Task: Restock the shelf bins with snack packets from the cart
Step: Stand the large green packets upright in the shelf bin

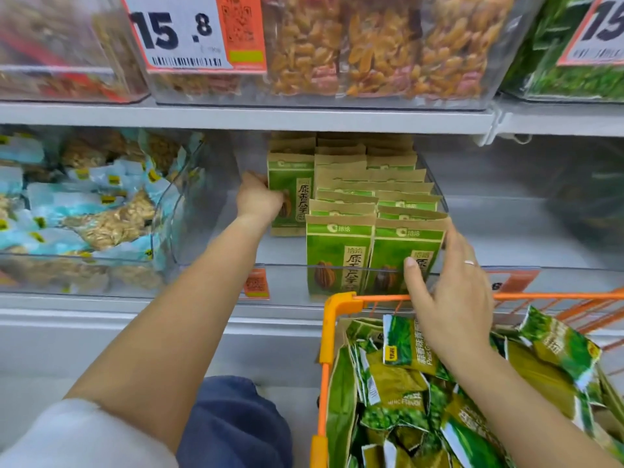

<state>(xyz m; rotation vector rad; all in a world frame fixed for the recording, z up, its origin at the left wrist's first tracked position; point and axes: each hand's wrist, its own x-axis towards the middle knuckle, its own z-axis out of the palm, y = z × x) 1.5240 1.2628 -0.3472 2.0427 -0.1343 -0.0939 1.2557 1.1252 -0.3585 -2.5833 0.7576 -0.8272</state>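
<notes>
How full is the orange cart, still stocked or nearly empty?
Still well stocked. The orange cart holds a loose heap of green snack packets reaching close to its rim; how deep the heap goes cannot be seen.

Inside the clear shelf bin (388,269), the left hand (258,197) gripped a rear sunflower-seed packet (291,194); the right hand (452,292) touched the front-right packet (398,255), above the orange cart (332,305).
</notes>
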